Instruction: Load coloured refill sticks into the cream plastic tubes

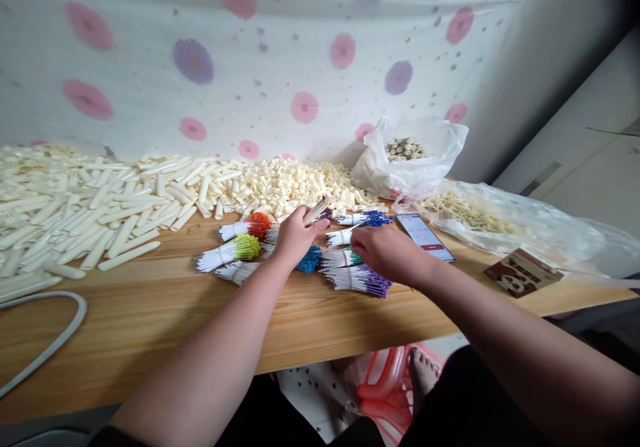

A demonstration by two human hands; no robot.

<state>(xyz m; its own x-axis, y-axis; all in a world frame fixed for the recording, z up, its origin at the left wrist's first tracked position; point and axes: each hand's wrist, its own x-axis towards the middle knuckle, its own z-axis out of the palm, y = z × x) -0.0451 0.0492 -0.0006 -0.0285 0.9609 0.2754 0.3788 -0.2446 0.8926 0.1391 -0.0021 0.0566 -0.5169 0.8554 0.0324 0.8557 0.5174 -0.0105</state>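
**Wooden table (150,314), bundles within reach**

Your left hand (296,235) pinches a few thin sticks (319,208), fingers closed, seemingly to keep them aligned. Your right hand (386,252) rests palm-down on the purple-tipped bundle (360,280); I cannot tell its grip. Beyond lie white tubes (100,214) and a phone (425,236).

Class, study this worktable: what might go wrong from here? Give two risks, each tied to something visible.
1. The phone lies right beside the right hand, which rests on the refill bundles; a sideways sweep might push it along the table.
2. The left hand grips a few tubes above the bundles; a slip might scatter them among the sorted colours.
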